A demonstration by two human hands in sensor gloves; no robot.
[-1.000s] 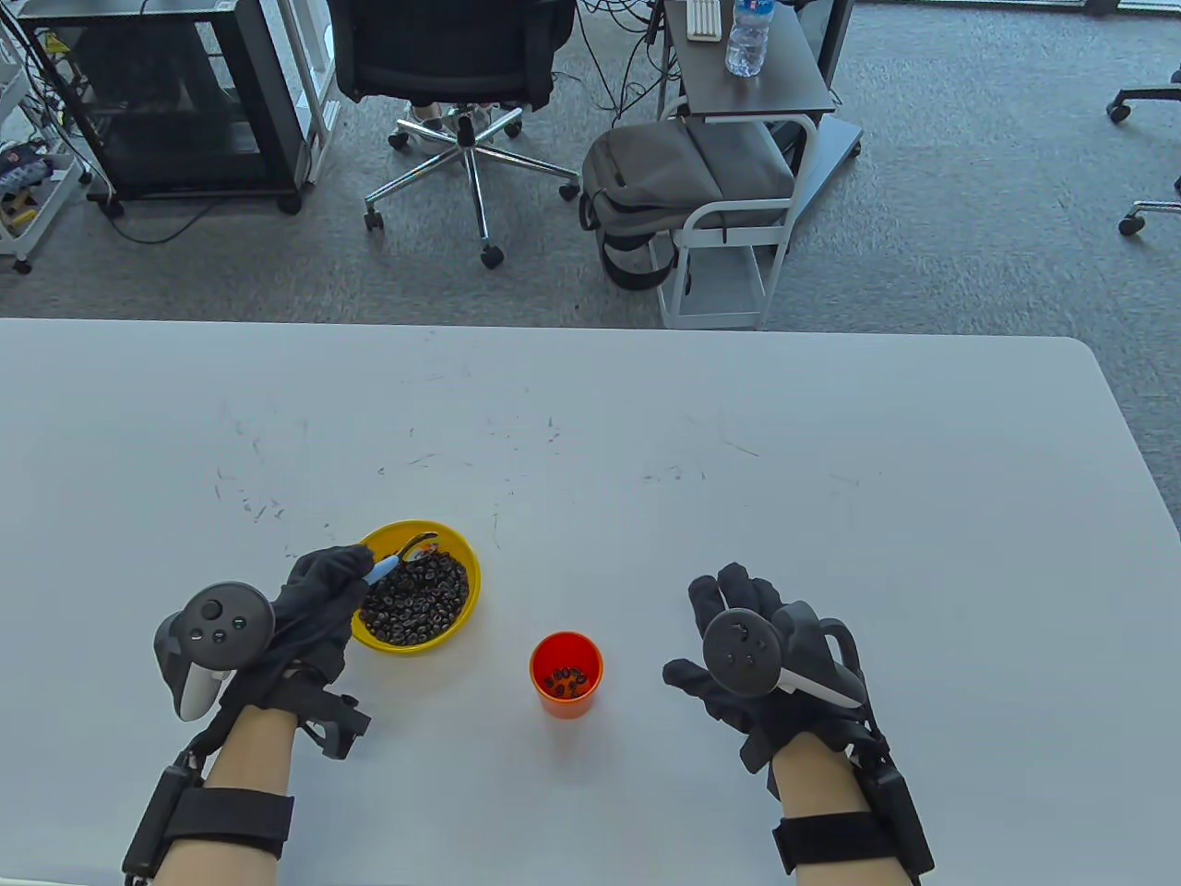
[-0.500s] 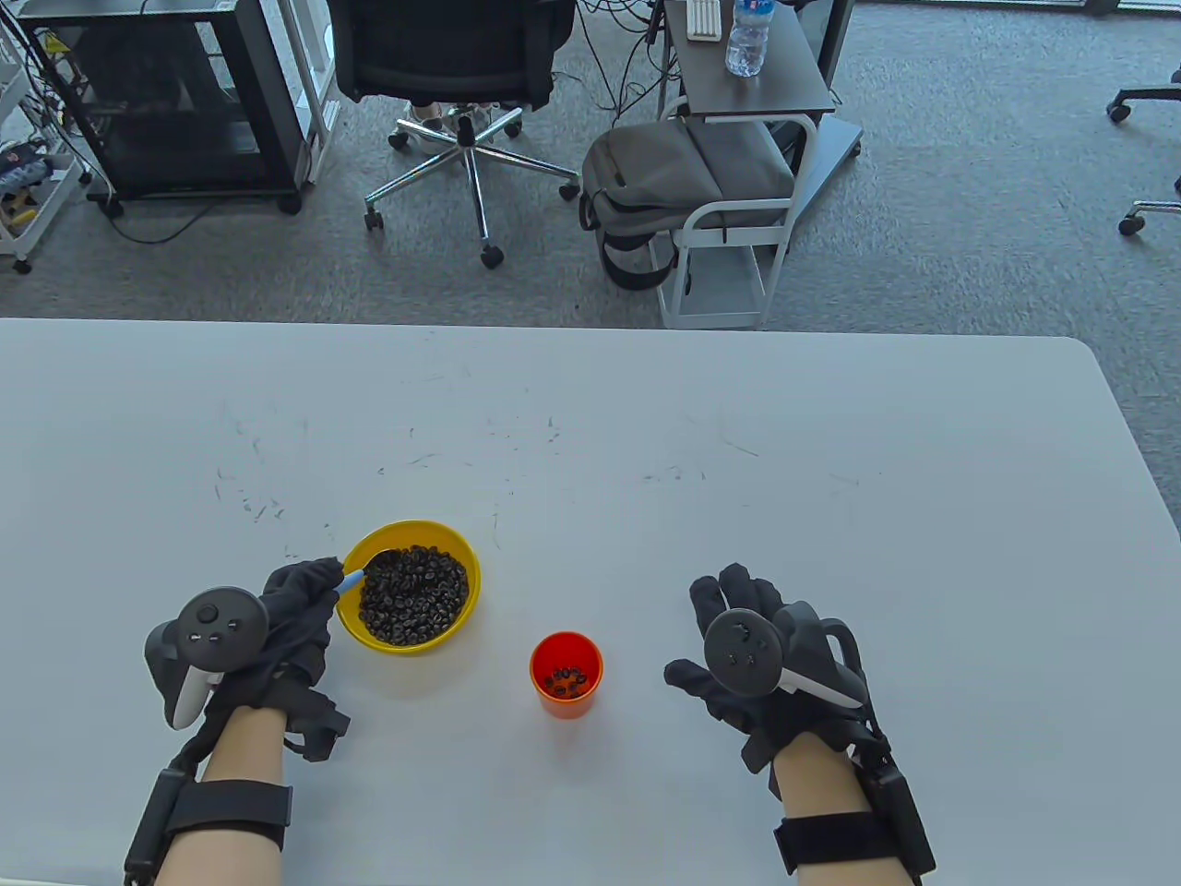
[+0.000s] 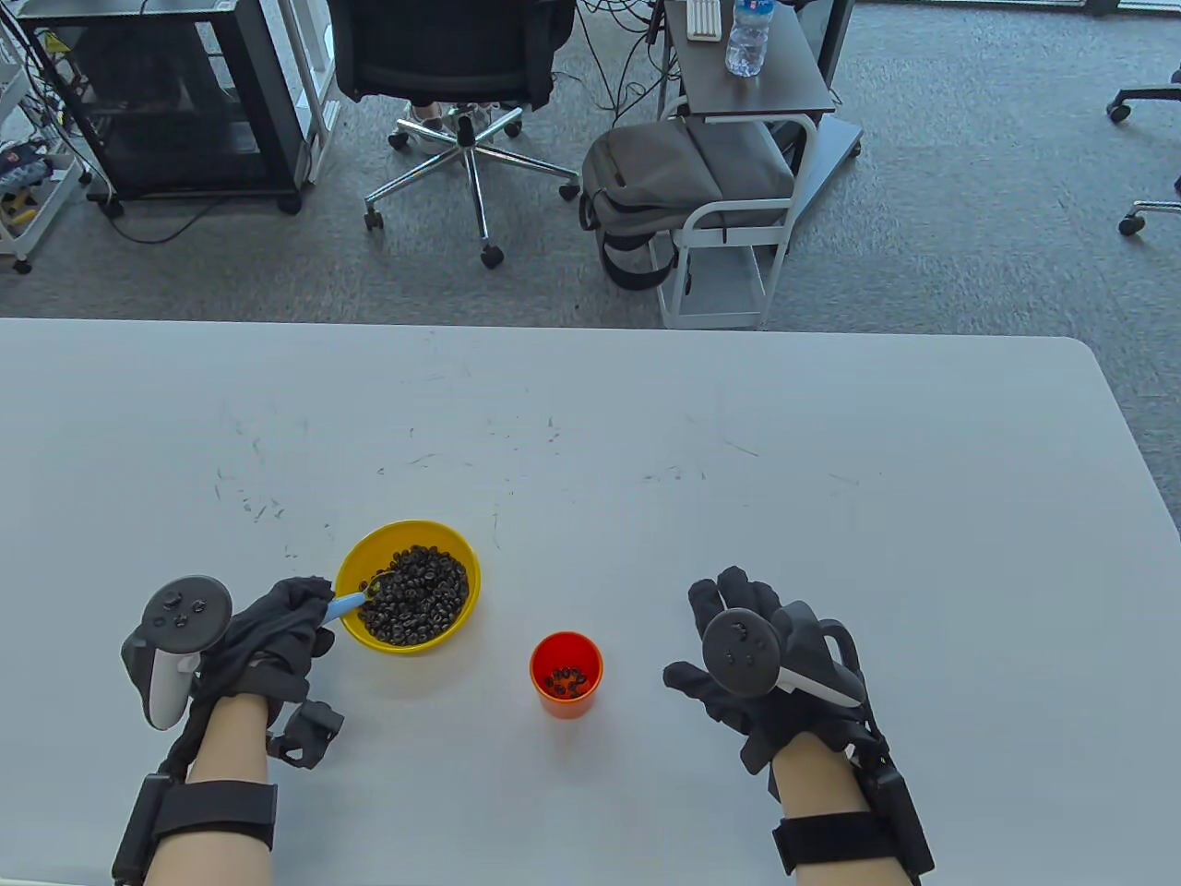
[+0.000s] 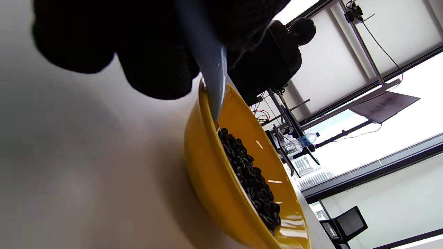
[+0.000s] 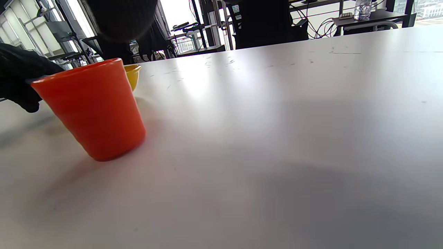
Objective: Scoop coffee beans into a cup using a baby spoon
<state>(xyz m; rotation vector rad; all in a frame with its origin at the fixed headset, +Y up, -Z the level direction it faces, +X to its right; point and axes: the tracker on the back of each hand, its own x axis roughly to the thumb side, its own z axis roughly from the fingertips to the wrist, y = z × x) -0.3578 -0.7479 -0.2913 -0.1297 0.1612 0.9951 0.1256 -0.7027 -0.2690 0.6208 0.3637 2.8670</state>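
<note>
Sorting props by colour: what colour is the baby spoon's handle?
Light blue; the spoon handle shows best in the table view.

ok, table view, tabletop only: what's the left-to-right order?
left hand holding the baby spoon → yellow bowl of coffee beans → orange cup → right hand, holding nothing.

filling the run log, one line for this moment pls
left hand holds baby spoon in bowl beans | right hand flat on table | cup holds few beans
</note>
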